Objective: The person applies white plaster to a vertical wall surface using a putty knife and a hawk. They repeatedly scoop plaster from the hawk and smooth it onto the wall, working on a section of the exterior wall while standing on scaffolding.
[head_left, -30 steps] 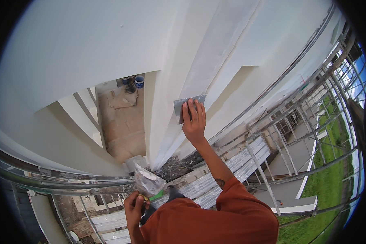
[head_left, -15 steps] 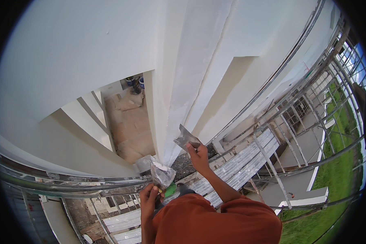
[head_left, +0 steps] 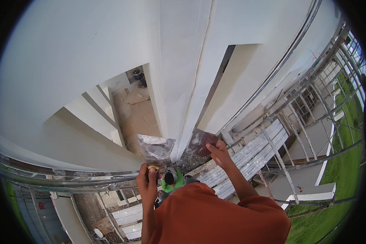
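My left hand point(head_left: 149, 179) grips the yellowish handle of a wide metal putty knife point(head_left: 154, 148), held upright at the lower middle with a lump of white paste along its top edge. My right hand point(head_left: 219, 152) pinches a flat, smeared metal scraper blade point(head_left: 200, 141) just to the right, apart from the knife. Both tools are held in front of the tall white corner strip of the wall point(head_left: 173, 69), which carries a long uneven seam.
A co-worker in green point(head_left: 171, 183) is partly visible below. Scaffold tubes point(head_left: 280, 158) curve along the right and bottom, with metal planks point(head_left: 248, 158). An opening at left shows a dusty floor point(head_left: 132, 118) and buckets point(head_left: 137, 74). Grass point(head_left: 341, 171) lies far right.
My right hand has come down off the wall with its scraper, tilting it. My left hand has raised the putty knife beside it. More of the co-worker below shows.
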A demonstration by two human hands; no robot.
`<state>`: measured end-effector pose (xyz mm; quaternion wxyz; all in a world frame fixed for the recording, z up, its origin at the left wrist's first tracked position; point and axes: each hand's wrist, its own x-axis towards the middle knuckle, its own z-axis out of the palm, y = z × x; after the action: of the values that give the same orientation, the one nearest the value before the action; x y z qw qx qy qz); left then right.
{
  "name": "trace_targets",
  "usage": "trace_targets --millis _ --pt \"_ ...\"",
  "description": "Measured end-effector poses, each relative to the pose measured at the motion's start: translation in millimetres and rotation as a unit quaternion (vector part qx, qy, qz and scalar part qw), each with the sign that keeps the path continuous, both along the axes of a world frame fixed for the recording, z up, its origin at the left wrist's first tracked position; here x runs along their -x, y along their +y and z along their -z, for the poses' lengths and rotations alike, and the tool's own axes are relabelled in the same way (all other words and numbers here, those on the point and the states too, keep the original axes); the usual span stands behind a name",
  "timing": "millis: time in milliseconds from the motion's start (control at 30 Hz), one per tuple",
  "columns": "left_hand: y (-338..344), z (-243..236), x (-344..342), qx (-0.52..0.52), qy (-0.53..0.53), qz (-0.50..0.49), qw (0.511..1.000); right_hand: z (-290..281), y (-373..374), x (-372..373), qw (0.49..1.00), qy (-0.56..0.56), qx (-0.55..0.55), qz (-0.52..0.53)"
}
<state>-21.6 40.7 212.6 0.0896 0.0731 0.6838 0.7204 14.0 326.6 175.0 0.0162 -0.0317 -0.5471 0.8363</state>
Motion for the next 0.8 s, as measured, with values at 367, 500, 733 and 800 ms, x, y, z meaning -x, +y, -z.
trace_targets --millis 367,500,733,800 --pt "27.4 5.7 -11.4 0.384 0.345 -0.089 0.852 16.7 -90.6 33.3 0.933 -0.005 0.36 -0.013" --pt "-14.6 33.0 -2.0 0.462 0.203 -0.052 0.862 5.4 -73.7 22.1 0.959 0.057 0.275 -0.022" --pt "-22.2 38.7 -12.2 0.098 -0.036 -0.084 0.991 -28.4 -87.0 15.3 0.969 -0.014 0.206 0.136" --pt "-8.7 24.6 -13.7 0.09 0.013 -0.13 0.987 -15.3 -101.0 11.6 0.957 -0.056 0.266 0.103"
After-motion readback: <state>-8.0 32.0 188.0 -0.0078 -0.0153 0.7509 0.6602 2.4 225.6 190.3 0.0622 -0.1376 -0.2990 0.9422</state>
